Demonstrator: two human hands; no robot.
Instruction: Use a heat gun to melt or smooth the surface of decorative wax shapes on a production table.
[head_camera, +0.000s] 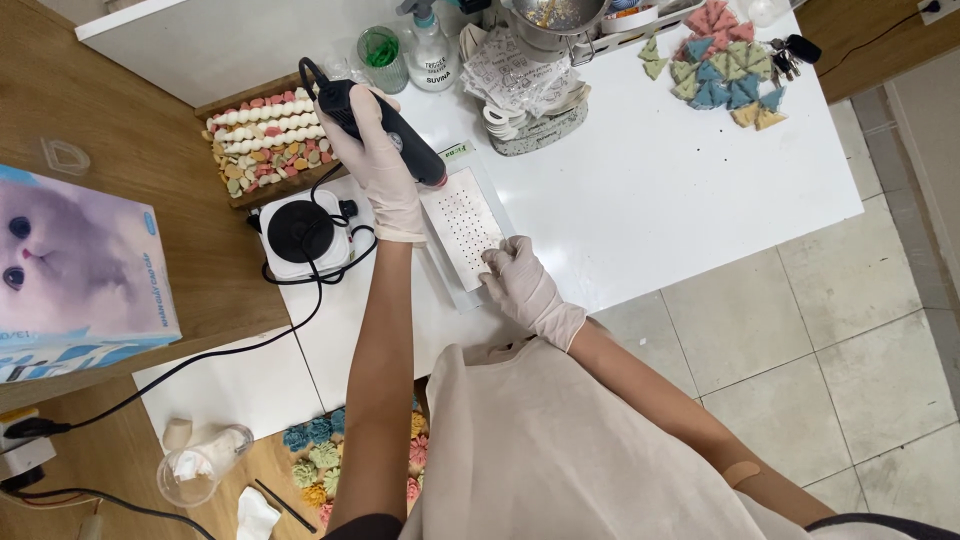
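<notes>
My left hand (378, 165), in a white glove, is shut on a black hand-held corded tool (385, 125). The tool's reddish tip points down at the top edge of a white sheet dotted with small marks (462, 225). The sheet lies on a pale flat tray (452, 290) on the white table (680, 190). My right hand (520, 285), also gloved, presses its fingertips on the sheet's lower right corner. The tool's black cord loops down past a small white hot plate with a round black top (300, 232).
A wooden tray of white twists and small coloured pieces (265, 140) sits at the upper left. Coloured triangles (725, 65), keys (785, 55), a spray bottle (432, 50), a green cup (380, 55) and a metal bowl (555, 20) line the far edge. A tissue box (80, 270) stands left.
</notes>
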